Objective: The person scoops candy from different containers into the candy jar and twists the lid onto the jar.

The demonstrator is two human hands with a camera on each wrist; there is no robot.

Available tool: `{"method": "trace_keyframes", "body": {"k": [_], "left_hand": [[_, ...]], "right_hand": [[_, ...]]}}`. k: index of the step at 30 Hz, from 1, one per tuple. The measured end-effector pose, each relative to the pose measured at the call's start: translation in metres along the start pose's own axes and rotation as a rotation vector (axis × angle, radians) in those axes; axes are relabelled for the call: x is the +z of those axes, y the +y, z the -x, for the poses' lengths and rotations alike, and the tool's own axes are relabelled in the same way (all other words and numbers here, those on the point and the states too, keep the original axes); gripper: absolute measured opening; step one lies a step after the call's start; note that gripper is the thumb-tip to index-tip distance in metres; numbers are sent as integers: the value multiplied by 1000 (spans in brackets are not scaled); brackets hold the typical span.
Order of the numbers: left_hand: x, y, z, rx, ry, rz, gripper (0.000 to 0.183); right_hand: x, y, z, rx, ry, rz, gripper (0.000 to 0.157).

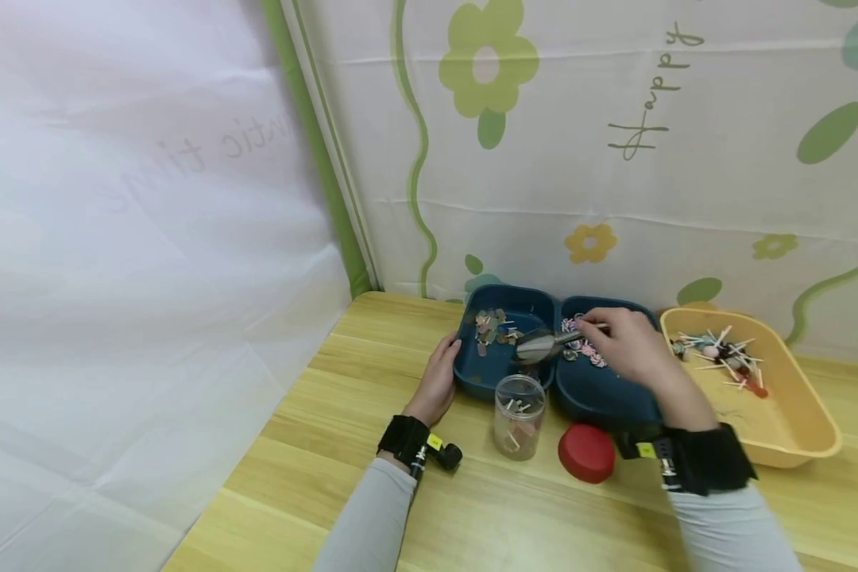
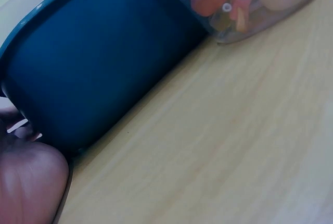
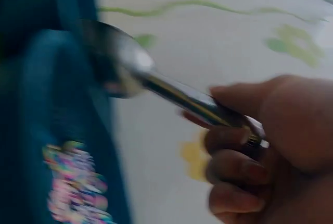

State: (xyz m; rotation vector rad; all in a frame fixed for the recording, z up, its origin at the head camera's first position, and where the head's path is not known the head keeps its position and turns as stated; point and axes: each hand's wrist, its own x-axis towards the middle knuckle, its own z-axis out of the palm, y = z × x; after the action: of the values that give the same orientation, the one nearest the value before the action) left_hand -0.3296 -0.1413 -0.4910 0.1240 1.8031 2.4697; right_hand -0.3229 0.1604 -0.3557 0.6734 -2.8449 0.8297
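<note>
My left hand (image 1: 438,383) holds the left side of a dark blue two-compartment tray (image 1: 481,383); its fingers are partly hidden behind the wall in the left wrist view. My right hand (image 1: 631,347) grips the handle of a metal scoop (image 3: 177,91). The scoop's bowl hangs tilted over the left compartment, beside the divider; what it carries is unclear. Small lollipops (image 1: 492,330) lie in the left compartment, and swirled colourful candies (image 3: 78,187) in the right one. In front of the tray stands an open clear jar (image 1: 509,429) with some lollipops inside.
A red lid (image 1: 586,453) lies on the wooden table (image 1: 314,445), right of the jar. At the right, a yellow bin (image 1: 804,421) holds several white-stick lollipops (image 1: 729,361). A printed curtain (image 1: 543,191) hangs right behind the containers, and another white sheet covers the left side.
</note>
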Motion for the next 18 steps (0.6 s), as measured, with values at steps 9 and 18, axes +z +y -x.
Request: {"method": "trace_keyframes", "body": {"k": [9,18], "left_hand": [[1,0,0,6,5,20,50],[-1,-1,-1,22,-21,56,50]], "right_hand": [[60,6,-16,-20,44,-3,26],[71,3,-18,-67,-36,-100,28]]}}
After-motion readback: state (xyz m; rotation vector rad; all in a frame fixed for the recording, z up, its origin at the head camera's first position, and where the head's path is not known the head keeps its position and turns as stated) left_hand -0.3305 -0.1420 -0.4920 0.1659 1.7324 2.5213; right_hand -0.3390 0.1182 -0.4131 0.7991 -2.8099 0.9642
